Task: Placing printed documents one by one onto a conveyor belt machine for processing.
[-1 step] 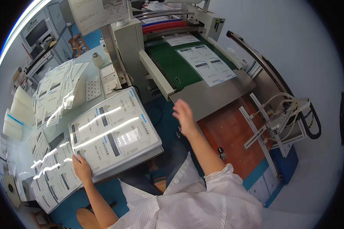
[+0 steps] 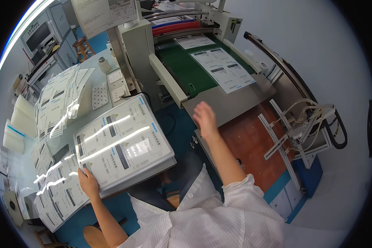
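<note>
My left hand (image 2: pixel 88 182) grips the near-left corner of a thick stack of glossy printed sheets (image 2: pixel 124 144), which lies tilted on the table's front edge. My right hand (image 2: pixel 204 118) is raised with its fingers apart and holds nothing. It hovers at the near edge of the grey outfeed plate (image 2: pixel 239 99) of a machine. A white printed sheet (image 2: pixel 223 70) lies on the machine's green belt (image 2: pixel 182 68), partly over the grey plate. A second sheet (image 2: pixel 193 41) sits farther back by the red roller.
More glossy sheet stacks lie fanned on the left table (image 2: pixel 58 103) and at its near corner (image 2: pixel 56 198). A white switch box (image 2: pixel 118 87) stands beside the machine. A white metal bracket with cables (image 2: pixel 301 128) sits right of a rust-coloured panel (image 2: pixel 252 140).
</note>
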The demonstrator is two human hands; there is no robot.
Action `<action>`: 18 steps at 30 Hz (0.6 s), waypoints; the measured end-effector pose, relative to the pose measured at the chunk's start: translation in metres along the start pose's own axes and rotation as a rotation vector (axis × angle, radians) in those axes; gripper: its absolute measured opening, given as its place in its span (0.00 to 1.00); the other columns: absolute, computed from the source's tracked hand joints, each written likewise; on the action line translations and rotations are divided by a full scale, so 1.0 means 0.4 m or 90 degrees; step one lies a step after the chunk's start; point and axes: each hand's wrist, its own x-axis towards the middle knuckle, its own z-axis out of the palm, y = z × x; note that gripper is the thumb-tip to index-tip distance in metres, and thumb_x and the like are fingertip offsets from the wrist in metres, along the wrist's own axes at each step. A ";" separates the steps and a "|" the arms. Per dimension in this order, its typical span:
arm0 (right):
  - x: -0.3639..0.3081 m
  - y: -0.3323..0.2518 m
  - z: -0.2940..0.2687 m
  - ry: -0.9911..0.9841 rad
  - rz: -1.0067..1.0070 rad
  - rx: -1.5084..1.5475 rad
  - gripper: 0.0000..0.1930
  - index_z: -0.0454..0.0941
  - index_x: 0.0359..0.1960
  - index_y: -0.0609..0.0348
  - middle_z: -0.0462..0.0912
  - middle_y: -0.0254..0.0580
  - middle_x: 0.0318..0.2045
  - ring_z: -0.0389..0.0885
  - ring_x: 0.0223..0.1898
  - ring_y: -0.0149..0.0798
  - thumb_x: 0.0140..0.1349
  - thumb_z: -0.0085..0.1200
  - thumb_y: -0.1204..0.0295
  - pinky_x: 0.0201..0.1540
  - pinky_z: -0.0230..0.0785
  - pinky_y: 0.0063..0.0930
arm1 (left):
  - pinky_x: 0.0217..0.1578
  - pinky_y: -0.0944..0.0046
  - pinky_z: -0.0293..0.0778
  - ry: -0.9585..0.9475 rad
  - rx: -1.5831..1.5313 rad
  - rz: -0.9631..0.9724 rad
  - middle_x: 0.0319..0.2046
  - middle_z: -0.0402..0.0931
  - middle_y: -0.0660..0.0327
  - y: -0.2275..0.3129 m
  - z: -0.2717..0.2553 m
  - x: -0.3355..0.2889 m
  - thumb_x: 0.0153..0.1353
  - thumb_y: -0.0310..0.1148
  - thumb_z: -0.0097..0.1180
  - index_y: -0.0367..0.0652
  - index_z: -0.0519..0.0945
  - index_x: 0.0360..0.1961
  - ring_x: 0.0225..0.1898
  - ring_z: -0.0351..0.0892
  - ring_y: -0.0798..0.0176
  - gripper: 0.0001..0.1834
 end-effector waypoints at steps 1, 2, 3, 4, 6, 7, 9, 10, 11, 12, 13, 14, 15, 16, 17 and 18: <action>0.046 -0.052 -0.031 0.034 0.016 0.086 0.32 0.49 0.68 0.68 0.57 0.58 0.67 0.57 0.68 0.51 0.69 0.45 0.64 0.66 0.54 0.44 | 0.55 0.53 0.65 -0.004 0.006 -0.002 0.54 0.71 0.41 -0.003 0.000 0.001 0.69 0.45 0.40 0.33 0.67 0.60 0.55 0.71 0.40 0.28; 0.102 -0.090 -0.083 0.069 0.023 0.157 0.35 0.42 0.69 0.70 0.47 0.59 0.70 0.46 0.72 0.52 0.69 0.42 0.62 0.70 0.45 0.45 | 0.55 0.53 0.65 -0.009 0.008 -0.001 0.54 0.71 0.40 0.001 0.004 0.001 0.69 0.45 0.40 0.33 0.67 0.60 0.55 0.71 0.40 0.28; 0.163 -0.110 -0.155 0.086 0.031 0.202 0.38 0.34 0.70 0.70 0.35 0.58 0.72 0.35 0.74 0.52 0.69 0.40 0.62 0.72 0.36 0.44 | 0.55 0.53 0.65 -0.016 0.005 0.006 0.54 0.71 0.40 0.012 0.011 0.003 0.69 0.45 0.40 0.33 0.67 0.60 0.55 0.71 0.40 0.28; 0.202 -0.127 -0.204 0.145 0.029 0.225 0.38 0.30 0.70 0.68 0.29 0.56 0.72 0.30 0.74 0.51 0.69 0.39 0.62 0.73 0.31 0.42 | 0.55 0.53 0.65 -0.014 0.004 0.010 0.54 0.71 0.40 0.017 0.015 0.004 0.69 0.44 0.40 0.32 0.67 0.60 0.55 0.71 0.40 0.28; 0.244 -0.168 -0.252 0.224 0.106 0.259 0.39 0.25 0.70 0.62 0.25 0.54 0.72 0.25 0.74 0.49 0.70 0.37 0.62 0.73 0.27 0.41 | 0.55 0.53 0.65 -0.008 0.009 0.003 0.54 0.71 0.40 0.012 0.013 0.003 0.69 0.44 0.40 0.32 0.67 0.60 0.55 0.71 0.40 0.28; 0.260 -0.175 -0.266 0.218 0.111 0.255 0.39 0.25 0.70 0.62 0.25 0.54 0.72 0.25 0.74 0.49 0.70 0.37 0.62 0.73 0.27 0.41 | 0.55 0.53 0.65 -0.003 0.008 0.004 0.54 0.71 0.40 0.009 0.012 0.003 0.69 0.44 0.40 0.32 0.67 0.60 0.55 0.71 0.39 0.27; 0.293 -0.186 -0.298 0.228 0.139 0.293 0.38 0.25 0.70 0.63 0.25 0.55 0.72 0.26 0.74 0.49 0.70 0.36 0.62 0.73 0.26 0.42 | 0.56 0.53 0.65 0.001 0.007 -0.001 0.54 0.71 0.40 0.018 0.010 0.001 0.69 0.44 0.40 0.32 0.68 0.59 0.55 0.71 0.39 0.27; 0.312 -0.189 -0.308 0.220 0.144 0.311 0.38 0.25 0.70 0.64 0.24 0.56 0.72 0.24 0.74 0.51 0.71 0.34 0.61 0.72 0.26 0.45 | 0.55 0.53 0.65 -0.003 0.006 -0.005 0.54 0.72 0.40 0.029 0.004 0.000 0.69 0.44 0.40 0.32 0.68 0.59 0.55 0.71 0.39 0.27; 0.329 -0.190 -0.319 0.216 0.147 0.306 0.38 0.25 0.70 0.64 0.24 0.56 0.72 0.24 0.74 0.51 0.71 0.34 0.61 0.72 0.26 0.45 | 0.55 0.53 0.65 -0.007 0.004 -0.010 0.54 0.72 0.40 0.036 0.002 -0.002 0.69 0.44 0.40 0.32 0.68 0.59 0.55 0.71 0.39 0.27; 0.346 -0.195 -0.312 0.222 0.151 0.335 0.37 0.25 0.70 0.64 0.25 0.56 0.72 0.26 0.74 0.52 0.71 0.33 0.62 0.72 0.27 0.46 | 0.55 0.53 0.65 -0.002 0.005 -0.019 0.54 0.72 0.40 0.031 0.000 -0.001 0.69 0.44 0.40 0.32 0.68 0.59 0.55 0.71 0.39 0.27; 0.363 -0.199 -0.305 0.227 0.154 0.364 0.36 0.25 0.70 0.65 0.26 0.56 0.72 0.28 0.74 0.53 0.71 0.33 0.63 0.72 0.29 0.47 | 0.54 0.52 0.66 -0.003 0.001 -0.011 0.53 0.72 0.40 0.023 -0.002 0.002 0.69 0.43 0.40 0.32 0.68 0.59 0.54 0.72 0.39 0.27; 0.372 -0.205 -0.303 0.219 0.159 0.359 0.36 0.25 0.70 0.65 0.26 0.56 0.72 0.28 0.74 0.53 0.71 0.33 0.63 0.72 0.29 0.47 | 0.54 0.52 0.67 -0.004 -0.004 -0.003 0.53 0.73 0.40 0.018 -0.003 0.001 0.69 0.43 0.40 0.32 0.68 0.59 0.54 0.72 0.39 0.27; 0.386 -0.212 -0.342 0.189 0.163 0.346 0.36 0.27 0.70 0.65 0.30 0.57 0.72 0.32 0.73 0.54 0.70 0.34 0.64 0.71 0.33 0.49 | 0.54 0.52 0.67 -0.006 -0.012 -0.006 0.53 0.73 0.40 0.032 0.008 0.001 0.69 0.43 0.40 0.32 0.68 0.59 0.54 0.72 0.39 0.27; 0.391 -0.209 -0.337 0.152 0.179 0.333 0.36 0.28 0.70 0.65 0.34 0.58 0.72 0.37 0.73 0.54 0.70 0.34 0.65 0.70 0.37 0.50 | 0.54 0.52 0.66 0.001 -0.012 -0.007 0.53 0.73 0.41 0.039 0.003 -0.003 0.69 0.43 0.40 0.33 0.68 0.59 0.54 0.72 0.39 0.27; 0.396 -0.202 -0.329 0.142 0.184 0.327 0.36 0.28 0.70 0.65 0.34 0.58 0.72 0.37 0.73 0.54 0.70 0.34 0.65 0.70 0.37 0.50 | 0.54 0.53 0.66 0.007 -0.012 -0.007 0.52 0.73 0.41 0.045 -0.003 -0.006 0.69 0.44 0.40 0.34 0.68 0.59 0.54 0.72 0.40 0.26; 0.387 -0.193 -0.291 0.241 0.197 0.322 0.34 0.35 0.69 0.67 0.41 0.58 0.70 0.45 0.70 0.54 0.69 0.36 0.65 0.68 0.43 0.50 | 0.54 0.53 0.66 0.017 -0.006 -0.024 0.52 0.73 0.41 0.038 -0.016 -0.012 0.69 0.44 0.40 0.34 0.68 0.59 0.54 0.72 0.40 0.26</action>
